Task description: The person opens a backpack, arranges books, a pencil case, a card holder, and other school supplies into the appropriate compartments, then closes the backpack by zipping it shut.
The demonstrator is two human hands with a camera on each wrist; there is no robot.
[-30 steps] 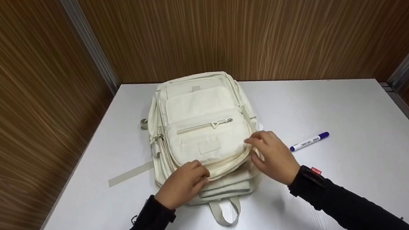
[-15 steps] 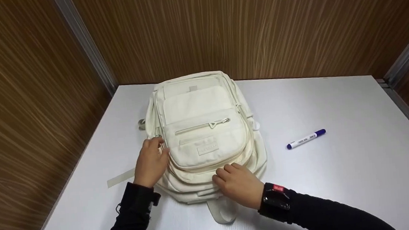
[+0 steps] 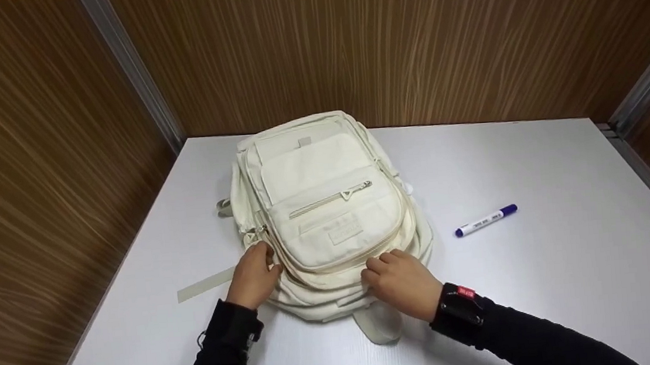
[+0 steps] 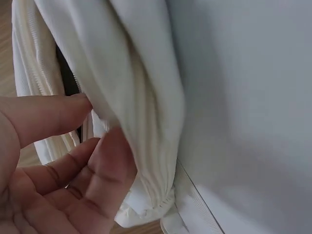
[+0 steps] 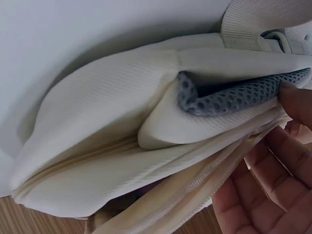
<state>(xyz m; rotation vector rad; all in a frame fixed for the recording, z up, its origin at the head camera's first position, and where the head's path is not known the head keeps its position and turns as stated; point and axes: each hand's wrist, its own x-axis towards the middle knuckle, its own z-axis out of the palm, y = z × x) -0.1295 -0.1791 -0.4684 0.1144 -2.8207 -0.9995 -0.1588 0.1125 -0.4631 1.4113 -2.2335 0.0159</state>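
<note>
A cream backpack (image 3: 318, 162) lies front side up, its top handle (image 3: 380, 323) toward the person. My left hand (image 3: 253, 278) is at the lower left side of the bag, beside a metal zipper pull (image 3: 260, 230). In the left wrist view its thumb and fingers pinch the cream fabric along a zipped edge, with a dark gap behind. At the near end, my right hand (image 3: 403, 284) grips the loose rim of a front compartment. The right wrist view shows the parted zipper edge (image 5: 214, 178) between thumb and fingers, next to grey mesh padding (image 5: 226, 100).
A white marker (image 3: 486, 221) with blue ends lies on the white table (image 3: 550, 268) to the right of the backpack. A pale strap (image 3: 207, 284) sticks out on the left. Wood-grain panels (image 3: 342, 45) stand behind and at the sides.
My left hand has gone from the near rim to the bag's left side. My right hand has moved from the right edge to the near rim. The backpack has turned slightly.
</note>
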